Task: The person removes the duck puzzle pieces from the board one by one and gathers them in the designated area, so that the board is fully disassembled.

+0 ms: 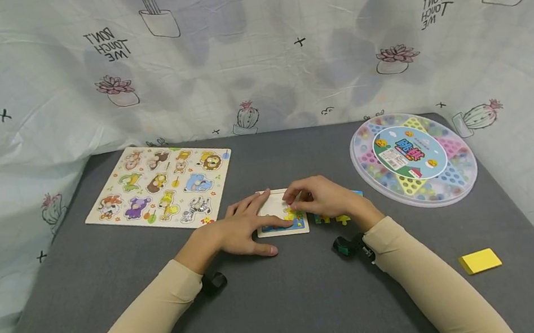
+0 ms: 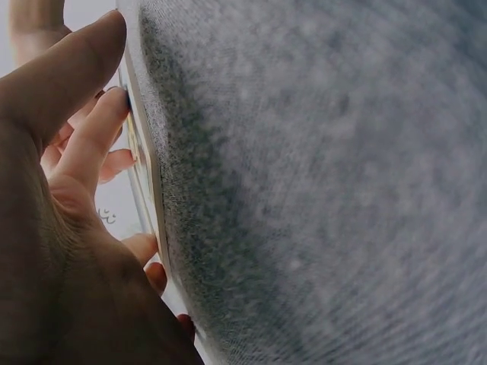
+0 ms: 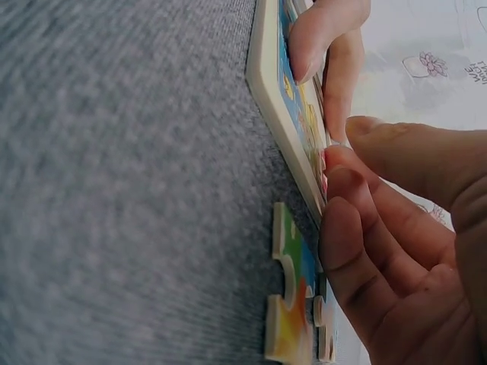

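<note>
A small jigsaw tray [image 1: 284, 233] with a pale wooden rim lies flat on the table, its lower part filled with a blue and yellow picture. My left hand [image 1: 240, 231] is spread over the tray's left side. One of its fingers [image 3: 310, 47] presses on the picture, and the thumb rests lower, off the tray. At the tray's right side my right hand [image 1: 321, 197] pinches a small jigsaw piece [image 3: 321, 166] with a reddish edge, mostly hidden by the fingertips. Several loose jigsaw pieces [image 3: 288, 239] lie beside the tray, partly beneath the right hand.
An animal puzzle board [image 1: 174, 180] lies at the back left. A round, clear-rimmed game box [image 1: 411, 152] with star-shaped colours lies at the back right. Nearer the right edge is a yellow block [image 1: 480, 261]. A printed curtain [image 1: 270, 46] hangs behind the grey table [image 1: 287, 311].
</note>
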The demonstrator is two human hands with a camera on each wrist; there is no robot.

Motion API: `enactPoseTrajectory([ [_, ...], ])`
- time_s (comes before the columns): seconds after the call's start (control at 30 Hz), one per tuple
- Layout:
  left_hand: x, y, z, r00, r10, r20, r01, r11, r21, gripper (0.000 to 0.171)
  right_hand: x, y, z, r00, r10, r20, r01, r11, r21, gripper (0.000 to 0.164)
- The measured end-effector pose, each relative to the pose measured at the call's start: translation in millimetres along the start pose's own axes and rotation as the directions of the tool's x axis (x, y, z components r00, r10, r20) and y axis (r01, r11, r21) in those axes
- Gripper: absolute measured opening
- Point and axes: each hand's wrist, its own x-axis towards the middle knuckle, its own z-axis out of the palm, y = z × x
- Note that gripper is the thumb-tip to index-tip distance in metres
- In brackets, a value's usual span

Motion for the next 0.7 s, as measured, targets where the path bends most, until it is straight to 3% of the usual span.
enactPoseTrajectory([
  [0.33,-0.1,-0.4,0.4,1.0,-0.016,0.005,0.016,1.0,0.005,0.063,0.0,-1.3,0.8,1.0,0.006,0.001,-0.006,0.999,0.044,0.021],
  [0.7,-0.9,2.1,-1.9,1.0,-0.02,0.009,0.02,0.999,0.031,0.065,0.3,-3.1,0.6,0.999,-0.053,0.003,0.052,0.995,0.086,0.023],
])
